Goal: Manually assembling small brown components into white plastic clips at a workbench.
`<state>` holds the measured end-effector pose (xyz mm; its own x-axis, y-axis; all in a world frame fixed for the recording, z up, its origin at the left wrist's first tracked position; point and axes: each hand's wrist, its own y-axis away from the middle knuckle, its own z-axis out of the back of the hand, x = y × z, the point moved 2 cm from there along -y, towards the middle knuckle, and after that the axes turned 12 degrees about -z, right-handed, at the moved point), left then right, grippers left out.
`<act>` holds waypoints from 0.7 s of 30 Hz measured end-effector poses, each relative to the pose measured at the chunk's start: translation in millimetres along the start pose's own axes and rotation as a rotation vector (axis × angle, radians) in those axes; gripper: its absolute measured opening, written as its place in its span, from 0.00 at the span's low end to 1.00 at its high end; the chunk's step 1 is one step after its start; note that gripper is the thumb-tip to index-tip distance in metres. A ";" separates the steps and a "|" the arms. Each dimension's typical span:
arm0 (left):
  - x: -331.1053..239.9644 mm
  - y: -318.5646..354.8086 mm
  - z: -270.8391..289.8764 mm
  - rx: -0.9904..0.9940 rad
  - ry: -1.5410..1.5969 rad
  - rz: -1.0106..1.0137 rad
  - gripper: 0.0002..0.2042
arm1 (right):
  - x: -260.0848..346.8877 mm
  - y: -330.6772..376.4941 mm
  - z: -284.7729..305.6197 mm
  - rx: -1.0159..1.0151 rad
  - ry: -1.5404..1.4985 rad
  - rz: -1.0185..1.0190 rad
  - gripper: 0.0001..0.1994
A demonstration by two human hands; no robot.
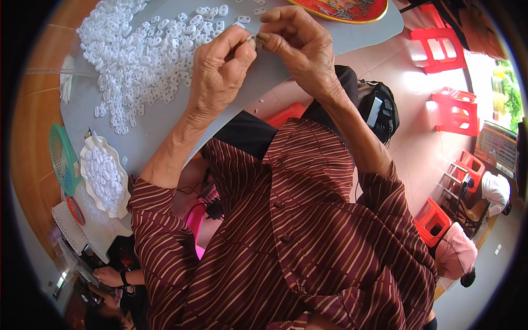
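My left hand (221,71) is closed in a pinch around a small white plastic piece (251,38), mostly hidden by the fingertips. Close on its right, my right hand (301,48) has its thumb tip up against that piece, the forefinger curled above. Whatever the right fingers hold is too small to make out. Both hands are raised over the near edge of the grey table (159,132). Beyond the left hand spreads a big heap of small white two-holed plastic pieces (129,60). A red dish (352,10) with a gold rim holds small metal parts at the top.
At the left, a scalloped white dish (127,199) holds more white pieces, beside a green basket (61,157). A black bag (379,113) is right of my lap. Red stools (437,48) stand on the tiled floor. Other people sit at lower right; another person's hand (109,276) is at lower left.
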<state>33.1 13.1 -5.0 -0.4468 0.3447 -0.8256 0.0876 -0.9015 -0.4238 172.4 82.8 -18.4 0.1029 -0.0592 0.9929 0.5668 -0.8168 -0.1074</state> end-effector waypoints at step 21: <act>-4.4 1.8 0.5 0.053 0.196 -0.023 0.06 | 12.8 5.2 -2.4 -0.044 0.182 -0.095 0.11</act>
<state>34.8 9.8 -1.9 -0.2657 0.4049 -0.8749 0.0298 -0.9036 -0.4273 174.7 76.4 -6.2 -0.1012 -0.0804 0.9916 0.5299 -0.8479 -0.0147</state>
